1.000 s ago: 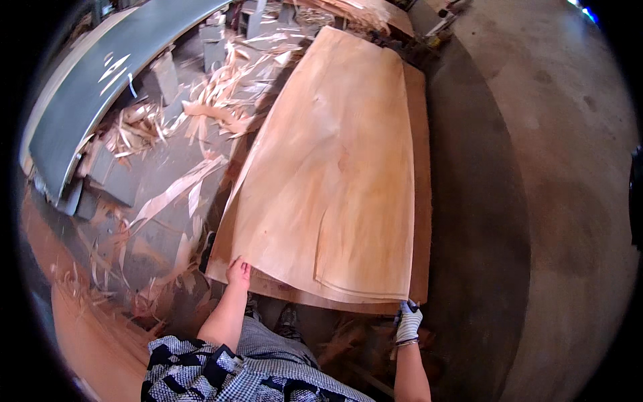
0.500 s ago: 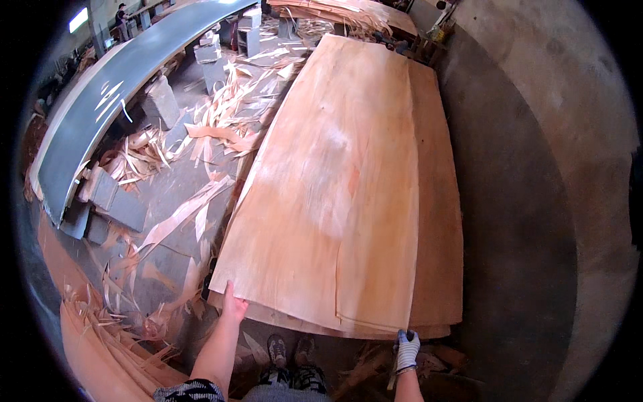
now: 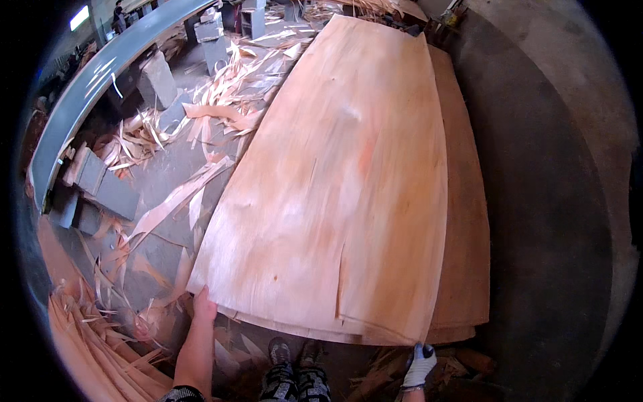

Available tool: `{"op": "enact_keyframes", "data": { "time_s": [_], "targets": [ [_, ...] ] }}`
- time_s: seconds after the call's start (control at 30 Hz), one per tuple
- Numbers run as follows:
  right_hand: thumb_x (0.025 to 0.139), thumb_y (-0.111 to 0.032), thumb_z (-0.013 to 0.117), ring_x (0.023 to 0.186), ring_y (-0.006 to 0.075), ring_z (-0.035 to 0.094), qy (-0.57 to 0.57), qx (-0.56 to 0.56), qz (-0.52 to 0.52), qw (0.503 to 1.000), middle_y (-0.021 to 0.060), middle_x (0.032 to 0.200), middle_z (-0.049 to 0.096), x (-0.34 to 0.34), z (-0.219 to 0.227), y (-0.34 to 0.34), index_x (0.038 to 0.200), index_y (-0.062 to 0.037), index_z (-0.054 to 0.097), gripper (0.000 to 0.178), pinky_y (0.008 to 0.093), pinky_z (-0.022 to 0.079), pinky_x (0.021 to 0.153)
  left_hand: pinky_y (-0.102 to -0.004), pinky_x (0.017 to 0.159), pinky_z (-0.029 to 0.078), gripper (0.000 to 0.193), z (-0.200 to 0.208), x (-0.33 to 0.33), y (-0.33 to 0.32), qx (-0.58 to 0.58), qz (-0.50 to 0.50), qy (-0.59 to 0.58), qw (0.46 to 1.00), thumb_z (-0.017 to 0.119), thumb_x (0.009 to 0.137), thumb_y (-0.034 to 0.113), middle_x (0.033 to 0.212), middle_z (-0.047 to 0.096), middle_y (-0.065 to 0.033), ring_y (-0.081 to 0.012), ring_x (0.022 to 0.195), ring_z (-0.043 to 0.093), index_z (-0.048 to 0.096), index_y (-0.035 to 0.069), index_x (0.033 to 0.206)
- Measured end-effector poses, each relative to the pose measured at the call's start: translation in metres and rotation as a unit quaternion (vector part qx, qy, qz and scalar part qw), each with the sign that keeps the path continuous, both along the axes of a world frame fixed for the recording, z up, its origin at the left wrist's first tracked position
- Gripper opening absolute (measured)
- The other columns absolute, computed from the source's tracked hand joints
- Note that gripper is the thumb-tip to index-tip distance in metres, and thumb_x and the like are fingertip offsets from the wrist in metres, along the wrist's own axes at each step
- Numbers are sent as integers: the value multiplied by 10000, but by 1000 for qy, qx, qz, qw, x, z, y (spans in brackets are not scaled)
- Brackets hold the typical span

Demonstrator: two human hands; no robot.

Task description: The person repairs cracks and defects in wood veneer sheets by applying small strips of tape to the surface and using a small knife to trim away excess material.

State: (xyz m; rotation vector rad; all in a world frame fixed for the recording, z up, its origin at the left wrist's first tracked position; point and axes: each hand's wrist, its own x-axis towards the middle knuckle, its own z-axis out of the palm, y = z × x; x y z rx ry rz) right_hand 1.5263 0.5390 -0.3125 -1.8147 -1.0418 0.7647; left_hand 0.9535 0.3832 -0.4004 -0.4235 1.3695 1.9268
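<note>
A large, thin wood veneer sheet stretches away from me over a stack of similar veneer, whose darker right part shows beyond the sheet's edge. My bare left hand grips the sheet's near left corner, its fingers partly hidden by the wood. At the near right corner, my right hand, in a white glove with dark fingertips, pinches the sheet's edge. A split runs from the near edge up into the sheet, and its surface ripples.
A long grey-topped table on concrete blocks curves along the left. Veneer scraps litter the floor, and a pile of strips lies at lower left. A person stands far left. A bare wall rises at right.
Both hands have spread farther apart with the sheet's corners. The sheet has billowed and looks wider, covering more of the stack's left side. The view has also shifted slightly.
</note>
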Motion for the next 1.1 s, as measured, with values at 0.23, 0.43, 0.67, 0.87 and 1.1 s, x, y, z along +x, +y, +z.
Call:
{"op": "enact_keyframes", "data": {
  "time_s": [0.23, 0.43, 0.67, 0.87, 1.1],
  "targets": [
    [769, -97, 630, 361, 77, 381, 95, -89, -60, 990, -20, 504, 437, -35, 35, 39, 668, -125, 463, 196, 220, 272, 311, -406, 899, 412, 395, -48, -7, -5, 23, 30, -19, 999, 515, 831, 50, 1164, 512, -89, -259, 1055, 503, 429, 78, 1216],
    [774, -151, 644, 429, 77, 409, 49, -120, -21, 991, -20, 595, 497, -15, 4, 50, 806, -111, 517, 137, 220, 309, 366, -407, 890, 423, 456, -61, -24, -8, -22, 27, -26, 999, 557, 815, 72, 1184, 498, -79, -255, 1064, 496, 406, 111, 1244],
    [839, -137, 554, 606, 105, 475, 41, -152, 67, 985, 17, 818, 540, 41, -70, 54, 1006, -61, 504, 191, 239, 384, 496, -448, 866, 413, 496, -51, 20, 10, -85, 9, -82, 993, 635, 800, 315, 1115, 483, -106, -272, 989, 508, 414, 76, 1174],
    [852, -37, 495, 753, 123, 481, -2, -176, 128, 976, 27, 981, 542, 78, -104, 54, 1205, -61, 453, 356, 230, 408, 632, -427, 834, 458, 425, -42, 10, -11, -115, -21, -52, 992, 602, 827, 243, 1069, 509, -123, -289, 995, 513, 418, 45, 1155],
    [859, -15, 469, 716, 101, 461, 38, -203, 118, 971, 18, 963, 532, 66, -104, 58, 1231, -58, 423, 377, 222, 418, 610, -360, 708, 494, 297, -32, 9, 8, -253, -64, -30, 965, 593, 825, 224, 956, 552, -92, -224, 838, 571, 484, 57, 1046]
  ]
}}
